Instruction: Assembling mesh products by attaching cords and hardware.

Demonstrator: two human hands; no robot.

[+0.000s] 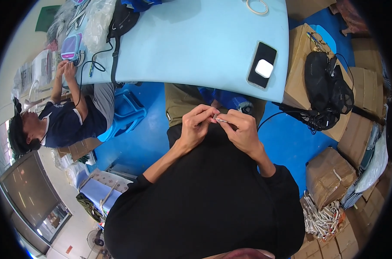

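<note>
Both of my hands are held close together above my lap, just off the table's near edge. My left hand (pixel 197 125) is closed in a pinch, thumb against fingertips. Facing it, my right hand (pixel 242 131) pinches as well. Between the two sets of fingertips is a small, thin grey-silver piece (pixel 221 121), mostly covered by the fingers and too small to name. Behind the hands, a bundle of blue cloth (pixel 230 99) lies across my lap over olive trousers (pixel 178 103).
The light-blue table (pixel 183 47) carries a phone (pixel 263 54) with a white case (pixel 264 68) on it, a ring of tape (pixel 257 6) and a black cap (pixel 123 19). A co-worker (pixel 75 114) handles a purple-and-blue pouch (pixel 70 46). Cardboard boxes (pixel 330 177) and black bags (pixel 325 86) stand right.
</note>
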